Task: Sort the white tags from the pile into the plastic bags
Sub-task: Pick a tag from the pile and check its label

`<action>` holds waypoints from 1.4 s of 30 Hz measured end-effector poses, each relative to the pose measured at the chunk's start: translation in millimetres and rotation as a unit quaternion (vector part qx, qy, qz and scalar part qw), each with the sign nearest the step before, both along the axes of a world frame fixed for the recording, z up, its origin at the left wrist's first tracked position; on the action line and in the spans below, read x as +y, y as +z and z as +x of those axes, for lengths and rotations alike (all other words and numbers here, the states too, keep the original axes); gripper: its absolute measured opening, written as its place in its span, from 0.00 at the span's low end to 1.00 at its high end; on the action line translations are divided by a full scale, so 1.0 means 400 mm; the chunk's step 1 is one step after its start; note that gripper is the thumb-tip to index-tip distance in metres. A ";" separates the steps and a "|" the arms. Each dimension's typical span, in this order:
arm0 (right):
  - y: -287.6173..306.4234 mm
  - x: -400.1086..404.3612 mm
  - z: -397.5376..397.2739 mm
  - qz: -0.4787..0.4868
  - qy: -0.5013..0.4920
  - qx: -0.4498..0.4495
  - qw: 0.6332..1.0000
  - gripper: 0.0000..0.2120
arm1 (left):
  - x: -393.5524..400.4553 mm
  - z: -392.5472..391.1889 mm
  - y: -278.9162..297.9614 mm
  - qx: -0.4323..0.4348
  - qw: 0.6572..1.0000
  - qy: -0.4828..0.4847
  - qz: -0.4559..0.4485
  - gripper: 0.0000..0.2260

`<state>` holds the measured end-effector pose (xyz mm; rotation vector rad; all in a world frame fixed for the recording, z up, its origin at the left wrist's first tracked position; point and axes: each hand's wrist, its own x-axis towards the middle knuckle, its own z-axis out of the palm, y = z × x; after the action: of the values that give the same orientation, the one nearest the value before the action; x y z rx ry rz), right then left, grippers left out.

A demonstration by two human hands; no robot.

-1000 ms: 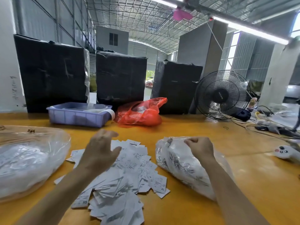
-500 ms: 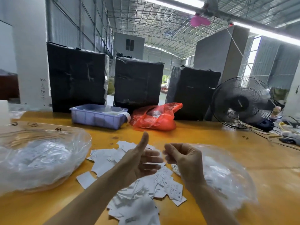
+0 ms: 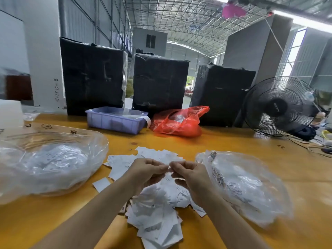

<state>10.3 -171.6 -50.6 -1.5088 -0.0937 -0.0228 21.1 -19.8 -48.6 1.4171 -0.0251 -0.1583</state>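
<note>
A pile of white tags (image 3: pixel 156 209) lies on the yellow table (image 3: pixel 233 142) in front of me. A clear plastic bag (image 3: pixel 50 164) holding tags sits to the left of the pile. A second clear bag (image 3: pixel 242 184) with tags lies to the right. My left hand (image 3: pixel 147 169) and my right hand (image 3: pixel 190 173) meet above the pile with fingers curled. Their fingertips pinch a small white tag (image 3: pixel 169 170) between them, and motion blur hides its detail.
At the back stand a purple plastic bin (image 3: pixel 115 121), a red plastic bag (image 3: pixel 177 123) and three black-wrapped boxes (image 3: pixel 93 78). A black fan (image 3: pixel 278 106) stands at the back right, with cables (image 3: pixel 319 148) beside it.
My right hand left the right bag's top and my left hand lifted off the pile. Both came together over the middle. The view shifted a little to the left.
</note>
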 end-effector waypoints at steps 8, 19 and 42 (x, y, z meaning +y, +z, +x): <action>-0.007 -0.007 0.004 -0.052 0.047 -0.035 0.997 0.12 | 0.007 -0.005 0.001 -0.013 0.994 -0.108 0.027 0.14; -0.013 -0.097 0.019 -0.359 -0.080 -0.112 0.923 0.07 | 0.013 0.017 -0.019 0.020 0.997 0.051 -0.059 0.07; 0.004 -0.122 -0.006 -0.449 0.021 0.018 0.893 0.17 | -0.007 0.012 -0.034 0.002 0.999 0.048 -0.015 0.08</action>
<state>7.9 -220.2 -49.0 -2.4365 -0.1142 0.0968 26.0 -22.4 -62.2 1.3845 0.0433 -0.0802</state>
